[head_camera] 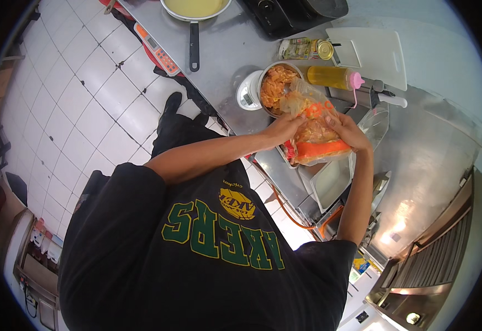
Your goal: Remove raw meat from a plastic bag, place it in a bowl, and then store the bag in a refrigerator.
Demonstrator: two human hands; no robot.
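A clear plastic bag (317, 134) with orange print holds orange marinated meat, with a red and orange packet or band showing at its lower end. My left hand (286, 128) grips the bag's near left side, close to its gathered neck. On the other side my right hand (348, 130) holds it too, the thumb pressing on the plastic. The bag's neck lies over the rim of a metal bowl (264, 73). Orange pieces of marinated meat (277, 85) fill much of that bowl. Under it sits a white digital scale (247, 94).
Beyond the bowl lie an oil squeeze bottle (327, 77) with a pink cap, a jar (296, 49), a can (323, 49) and a white cutting board (381, 58). A pan (194, 45) of yellow liquid and an orange-trimmed scale (156, 49) sit leftward. A knife (392, 100) points near metal containers (331, 186).
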